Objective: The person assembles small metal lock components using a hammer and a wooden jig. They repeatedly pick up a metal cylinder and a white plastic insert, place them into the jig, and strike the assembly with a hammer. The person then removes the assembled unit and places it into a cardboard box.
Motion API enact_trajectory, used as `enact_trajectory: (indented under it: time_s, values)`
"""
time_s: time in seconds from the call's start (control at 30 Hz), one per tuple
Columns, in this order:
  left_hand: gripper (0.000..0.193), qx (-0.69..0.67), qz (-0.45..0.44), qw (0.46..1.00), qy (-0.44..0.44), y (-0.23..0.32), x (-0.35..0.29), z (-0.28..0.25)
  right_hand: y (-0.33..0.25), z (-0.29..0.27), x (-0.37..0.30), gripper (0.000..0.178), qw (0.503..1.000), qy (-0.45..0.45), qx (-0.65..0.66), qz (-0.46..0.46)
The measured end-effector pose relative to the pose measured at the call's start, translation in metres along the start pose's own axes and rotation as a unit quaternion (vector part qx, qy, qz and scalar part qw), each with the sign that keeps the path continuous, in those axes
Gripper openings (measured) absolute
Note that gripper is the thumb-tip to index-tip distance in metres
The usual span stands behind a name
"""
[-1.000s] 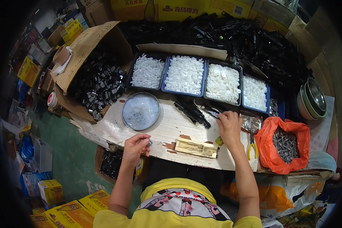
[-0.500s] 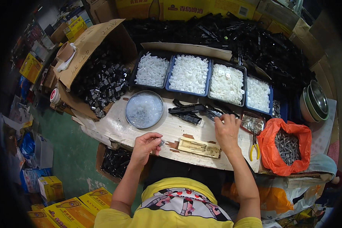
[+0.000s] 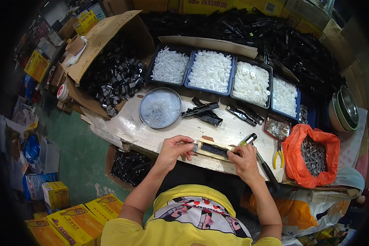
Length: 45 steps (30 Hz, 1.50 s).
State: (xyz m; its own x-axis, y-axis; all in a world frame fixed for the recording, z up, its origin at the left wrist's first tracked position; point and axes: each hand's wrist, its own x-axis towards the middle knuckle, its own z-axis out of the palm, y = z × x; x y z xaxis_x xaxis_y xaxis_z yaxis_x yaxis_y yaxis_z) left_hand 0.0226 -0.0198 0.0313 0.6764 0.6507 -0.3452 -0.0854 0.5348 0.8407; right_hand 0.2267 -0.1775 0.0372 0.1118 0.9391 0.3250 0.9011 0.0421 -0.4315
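My left hand (image 3: 174, 153) pinches a small grey metal piece (image 3: 194, 147) at the left end of a cream-coloured wooden holder (image 3: 218, 143). A slim black plastic part (image 3: 212, 149) lies lengthwise in the holder's slot. At the right end of the holder, my right hand (image 3: 245, 162) has its thumb and fingers closed on the black part's end; the fingertips partly hide the grip. Farther back on the table are two groups of similar black parts (image 3: 203, 112), apart from both hands.
A round dish (image 3: 160, 107) of clear pieces sits left. Behind are trays of white plastic pieces (image 3: 211, 69) and a carton (image 3: 86, 53) of black pieces. On the right are a dark-handled tool (image 3: 266, 168), yellow-handled pliers (image 3: 278, 158) and an orange bag (image 3: 293, 164) of grey pieces.
A black part now lies in the holder, which held none before. My right hand came back from the black parts to the holder. My left hand moved right with the grey piece.
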Motion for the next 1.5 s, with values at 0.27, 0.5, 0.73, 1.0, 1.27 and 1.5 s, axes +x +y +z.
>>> enact_trajectory:
  time_s: [0.27,0.5,0.73,1.0,1.27,1.5]
  values:
    - [0.016,0.024,0.008,1.0,0.01,-0.005,0.008,0.015,-0.001,0.007,-0.004,0.031,0.987,0.005,-0.134,-0.09]
    - [0.011,0.269,0.148,0.951,0.024,-0.012,0.014,0.041,0.001,0.002,0.003,0.03,0.993,-0.041,-0.076,-0.086]
    - [0.009,0.2,0.041,0.978,0.051,-0.025,0.03,0.027,0.004,0.003,0.0,0.032,0.995,-0.038,-0.066,-0.071]
    - [0.011,0.46,0.172,0.871,0.014,-0.014,0.032,0.031,0.013,-0.009,0.005,0.026,1.0,-0.01,0.003,-0.012]
    - [0.02,0.582,0.304,0.742,0.133,0.057,0.126,0.059,0.097,-0.041,0.015,0.009,0.939,0.07,-0.254,0.221]
    - [0.029,0.665,0.248,0.679,0.187,0.084,0.19,0.085,0.127,-0.039,0.03,0.009,0.914,0.011,-0.309,0.262]
